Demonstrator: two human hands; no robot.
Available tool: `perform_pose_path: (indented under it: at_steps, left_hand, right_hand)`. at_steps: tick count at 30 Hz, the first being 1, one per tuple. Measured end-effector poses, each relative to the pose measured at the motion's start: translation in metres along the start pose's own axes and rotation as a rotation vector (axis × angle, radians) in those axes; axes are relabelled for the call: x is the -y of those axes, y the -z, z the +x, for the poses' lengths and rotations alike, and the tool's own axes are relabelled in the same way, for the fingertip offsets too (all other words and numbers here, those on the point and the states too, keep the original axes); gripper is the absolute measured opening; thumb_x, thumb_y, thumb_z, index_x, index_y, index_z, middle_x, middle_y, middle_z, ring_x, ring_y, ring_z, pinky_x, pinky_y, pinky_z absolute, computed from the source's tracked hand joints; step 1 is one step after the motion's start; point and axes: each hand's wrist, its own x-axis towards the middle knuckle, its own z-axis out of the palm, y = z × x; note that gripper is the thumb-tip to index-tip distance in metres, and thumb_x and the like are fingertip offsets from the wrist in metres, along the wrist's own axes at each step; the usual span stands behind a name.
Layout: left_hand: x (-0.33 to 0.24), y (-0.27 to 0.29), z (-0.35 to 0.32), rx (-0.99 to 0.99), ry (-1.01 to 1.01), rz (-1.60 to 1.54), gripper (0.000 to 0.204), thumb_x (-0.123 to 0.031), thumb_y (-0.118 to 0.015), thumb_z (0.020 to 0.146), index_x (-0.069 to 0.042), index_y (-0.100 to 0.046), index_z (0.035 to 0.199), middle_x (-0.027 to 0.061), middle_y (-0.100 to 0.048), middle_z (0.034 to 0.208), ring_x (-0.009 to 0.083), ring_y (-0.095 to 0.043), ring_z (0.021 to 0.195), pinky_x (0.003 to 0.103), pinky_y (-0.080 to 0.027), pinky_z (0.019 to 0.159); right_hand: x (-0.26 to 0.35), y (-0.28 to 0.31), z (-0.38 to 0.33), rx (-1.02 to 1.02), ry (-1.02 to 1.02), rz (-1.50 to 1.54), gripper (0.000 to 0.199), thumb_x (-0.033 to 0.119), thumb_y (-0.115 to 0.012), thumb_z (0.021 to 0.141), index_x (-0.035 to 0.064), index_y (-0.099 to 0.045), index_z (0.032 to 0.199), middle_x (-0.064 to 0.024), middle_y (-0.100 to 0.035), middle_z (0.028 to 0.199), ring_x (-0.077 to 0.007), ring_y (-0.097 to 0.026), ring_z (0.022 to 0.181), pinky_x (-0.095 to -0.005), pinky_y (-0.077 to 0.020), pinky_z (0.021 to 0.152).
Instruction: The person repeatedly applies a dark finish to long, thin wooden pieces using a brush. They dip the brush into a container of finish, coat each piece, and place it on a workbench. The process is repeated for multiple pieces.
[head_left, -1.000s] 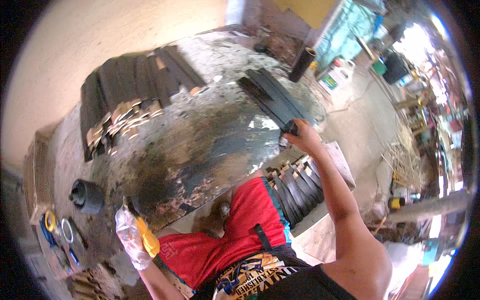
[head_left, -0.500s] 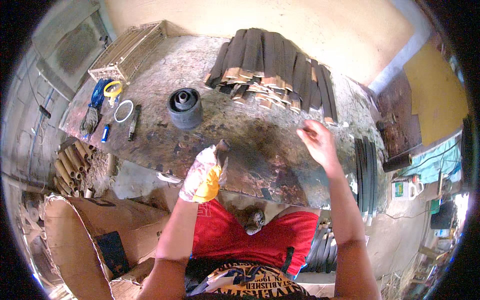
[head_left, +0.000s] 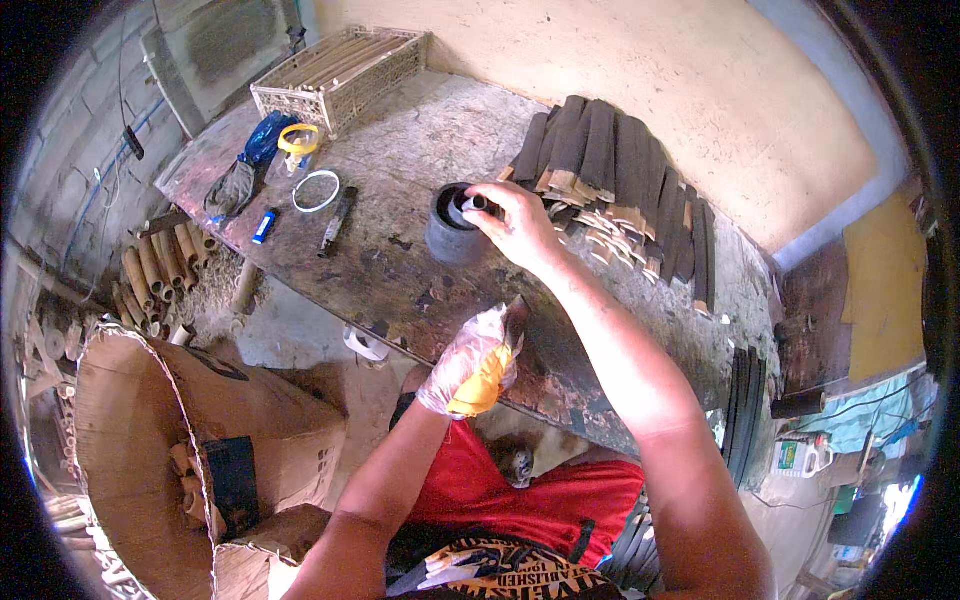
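My left hand [head_left: 470, 368] wears a clear plastic glove with a yellow patch over its back. Its fingers are closed on a dark, blackened piece [head_left: 516, 322] that pokes out above the glove; its kind I cannot make out. A thick-walled dark pot [head_left: 452, 240] stands on the table in front of me. Over its rim reaches my bare right hand [head_left: 518, 222], thumb and fingers closed round the neck of a small round container [head_left: 480, 203] inside the pot. The lower part of that container is hidden by the pot.
Blackened bamboo strips [head_left: 610, 160] are piled at the back right of the worn table [head_left: 390, 130]. A crate [head_left: 335, 90] of canes stands at the back left. Nearer lie a yellow ring [head_left: 299, 140], a white ring [head_left: 316, 191] and a blue lighter [head_left: 264, 227]. A cardboard box [head_left: 270, 400] sits left.
My right hand has moved left from above the table to the pot and taken hold of the small container. The left hand still grips the dark piece. The view has turned left.
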Motion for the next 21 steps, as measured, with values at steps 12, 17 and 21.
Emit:
perform_pose_path:
  at_steps: [12,17,21]
  left_hand:
    - [0.012,0.007,0.002,0.037,-0.091,-0.251,0.025,-0.026,-0.065,0.099,-0.014,-0.055,0.118,0.0036,-0.062,0.087,0.0176,-0.063,0.068,0.032,-0.053,0.056]
    - [0.010,0.004,0.002,0.032,-0.135,-0.214,0.025,-0.025,-0.065,0.099,-0.014,-0.055,0.118,0.0033,-0.061,0.085,0.0166,-0.062,0.066,0.030,-0.052,0.055]
    - [0.010,0.005,0.003,0.067,-0.103,-0.243,0.028,-0.026,-0.066,0.098,-0.014,-0.055,0.120,0.0029,-0.060,0.087,0.0155,-0.061,0.067,0.030,-0.051,0.055]
  right_hand:
    - [0.005,0.006,-0.039,0.000,0.165,-0.195,0.040,-0.001,-0.075,0.082,0.0048,-0.066,0.121,-0.0140,-0.070,0.121,-0.0297,-0.071,0.108,-0.0372,-0.0600,0.089]
    - [0.002,0.004,-0.037,0.011,0.216,-0.233,0.042,0.000,-0.079,0.078,0.0048,-0.065,0.116,-0.0129,-0.071,0.119,-0.0286,-0.072,0.105,-0.0368,-0.0611,0.087]
    - [0.002,0.006,-0.036,0.038,0.240,-0.257,0.044,0.000,-0.080,0.077,0.0049,-0.064,0.117,-0.0123,-0.071,0.119,-0.0278,-0.072,0.103,-0.0364,-0.0613,0.087]
